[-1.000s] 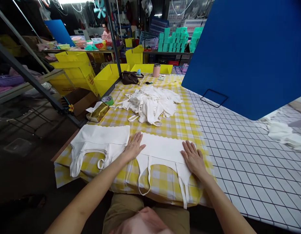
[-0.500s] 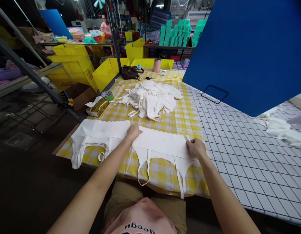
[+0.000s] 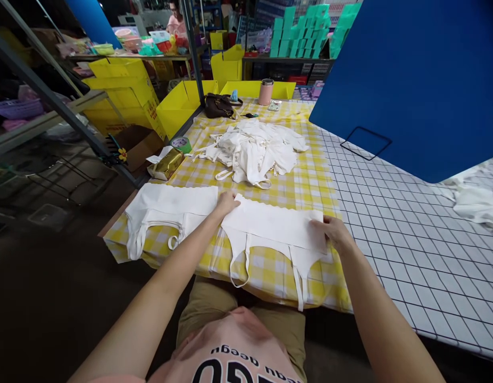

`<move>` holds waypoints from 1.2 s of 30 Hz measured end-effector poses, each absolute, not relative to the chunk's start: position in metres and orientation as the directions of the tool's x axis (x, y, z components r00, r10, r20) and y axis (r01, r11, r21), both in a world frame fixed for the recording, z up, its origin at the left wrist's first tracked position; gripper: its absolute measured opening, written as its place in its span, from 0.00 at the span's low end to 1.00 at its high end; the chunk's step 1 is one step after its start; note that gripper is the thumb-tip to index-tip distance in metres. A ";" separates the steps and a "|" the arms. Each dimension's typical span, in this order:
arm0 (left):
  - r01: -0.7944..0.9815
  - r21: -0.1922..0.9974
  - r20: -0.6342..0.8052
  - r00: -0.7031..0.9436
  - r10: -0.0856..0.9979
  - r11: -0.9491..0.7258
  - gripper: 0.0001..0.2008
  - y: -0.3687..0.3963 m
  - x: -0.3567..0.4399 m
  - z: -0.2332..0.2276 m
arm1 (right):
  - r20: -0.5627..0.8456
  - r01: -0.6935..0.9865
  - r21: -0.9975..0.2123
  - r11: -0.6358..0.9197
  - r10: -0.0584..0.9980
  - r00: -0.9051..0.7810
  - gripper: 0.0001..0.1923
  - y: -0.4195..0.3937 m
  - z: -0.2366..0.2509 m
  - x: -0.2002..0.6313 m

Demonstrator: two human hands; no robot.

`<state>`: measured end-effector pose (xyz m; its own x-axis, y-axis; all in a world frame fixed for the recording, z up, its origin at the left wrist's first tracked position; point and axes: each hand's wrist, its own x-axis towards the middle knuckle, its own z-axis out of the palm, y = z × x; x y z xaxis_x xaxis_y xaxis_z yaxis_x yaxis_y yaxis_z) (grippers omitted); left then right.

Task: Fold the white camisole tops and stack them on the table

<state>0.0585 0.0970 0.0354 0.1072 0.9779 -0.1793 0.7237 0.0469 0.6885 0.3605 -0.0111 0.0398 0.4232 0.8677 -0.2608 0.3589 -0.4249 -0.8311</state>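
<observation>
A white strappy camisole top (image 3: 274, 221) lies spread in front of me, its scalloped hem facing away and its straps hanging toward me. My left hand (image 3: 227, 203) is closed at its far left corner, fingertips pinching the fabric. At the right edge, my right hand (image 3: 334, 231) has its thumb over the cloth and its other fingers partly hidden, gripping that side. Left of it lies a neat stack of white tops (image 3: 176, 199), straps toward me. Beyond both is a loose heap of white tops (image 3: 262, 149).
A yellow checked cloth (image 3: 314, 186) covers this part of the table. Farther back stand a dark bag (image 3: 218, 106), a pink tumbler (image 3: 266, 92) and yellow boxes (image 3: 186, 103). A gold packet (image 3: 166, 164) lies left. A blue board (image 3: 406, 85) rises over the black-and-white grid cloth (image 3: 390, 239).
My right hand has shifted slightly right, and the top's right edge now lies flatter and farther out. My left hand stays at the far left corner. The camera view has tilted slightly.
</observation>
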 end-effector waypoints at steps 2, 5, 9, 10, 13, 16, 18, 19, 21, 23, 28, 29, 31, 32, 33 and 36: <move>0.649 0.760 -0.160 0.134 0.978 0.035 0.01 0.097 0.056 0.041 | -0.274 0.325 -0.851 -0.413 0.877 0.394 0.13 -0.012 0.052 0.360; 0.514 0.858 -0.105 0.174 0.979 0.001 0.06 0.098 0.053 0.057 | -0.200 0.289 -0.905 -0.312 0.912 0.359 0.16 -0.013 0.079 0.362; 0.115 0.993 -0.055 0.273 0.960 0.024 0.13 0.102 0.047 0.092 | -0.065 0.246 -0.958 -0.149 0.945 0.321 0.20 -0.013 0.131 0.363; 0.032 0.999 -0.034 0.289 0.957 0.026 0.16 0.104 0.045 0.103 | -0.038 0.247 -0.961 -0.123 0.946 0.322 0.21 -0.013 0.145 0.363; -0.073 0.997 0.053 0.294 0.954 -0.033 0.19 0.110 0.042 0.135 | 0.038 0.257 -0.964 -0.061 0.931 0.364 0.22 -0.008 0.183 0.362; -0.112 0.986 0.149 0.264 0.953 -0.124 0.18 0.118 0.039 0.167 | 0.114 0.265 -0.964 -0.007 0.891 0.439 0.24 -0.001 0.216 0.363; -0.126 0.974 0.212 0.231 0.950 -0.187 0.17 0.122 0.037 0.186 | 0.169 0.281 -0.959 0.037 0.871 0.462 0.24 0.003 0.234 0.363; -0.133 0.968 0.240 0.213 0.947 -0.215 0.16 0.123 0.037 0.194 | 0.197 0.292 -0.954 0.062 0.866 0.459 0.23 0.004 0.243 0.363; -0.145 0.955 0.283 0.187 0.941 -0.259 0.15 0.125 0.035 0.208 | 0.245 0.307 -0.946 0.108 0.856 0.455 0.22 0.004 0.256 0.363; -0.161 0.943 0.316 0.171 0.933 -0.290 0.14 0.124 0.034 0.217 | 0.278 0.304 -0.941 0.148 0.848 0.450 0.21 0.003 0.267 0.362; -0.201 0.915 0.378 0.130 0.917 -0.349 0.13 0.118 0.029 0.226 | 0.313 0.322 -0.930 0.176 0.838 0.447 0.21 -0.003 0.279 0.358; -0.204 0.914 0.380 0.126 0.916 -0.351 0.13 0.115 0.028 0.227 | 0.312 0.323 -0.930 0.173 0.837 0.450 0.22 -0.004 0.279 0.357; -0.205 0.912 0.383 0.123 0.916 -0.354 0.13 0.111 0.025 0.227 | 0.307 0.319 -0.933 0.168 0.835 0.457 0.24 -0.007 0.280 0.354; -0.207 0.911 0.386 0.119 0.915 -0.357 0.12 0.109 0.023 0.227 | 0.302 0.316 -0.935 0.163 0.835 0.460 0.26 -0.008 0.280 0.353; -0.207 0.909 0.389 0.116 0.914 -0.361 0.12 0.107 0.021 0.228 | 0.295 0.314 -0.936 0.157 0.836 0.462 0.27 -0.009 0.280 0.351; -0.200 0.910 0.391 0.113 0.913 -0.365 0.12 0.101 0.016 0.227 | 0.278 0.309 -0.941 0.140 0.841 0.465 0.29 -0.013 0.281 0.346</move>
<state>0.0160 0.1011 0.2273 0.1129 0.9135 0.3909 -0.1996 -0.3645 0.9095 0.3463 -0.0127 0.2808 0.4645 0.8408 0.2781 0.3093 0.1402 -0.9406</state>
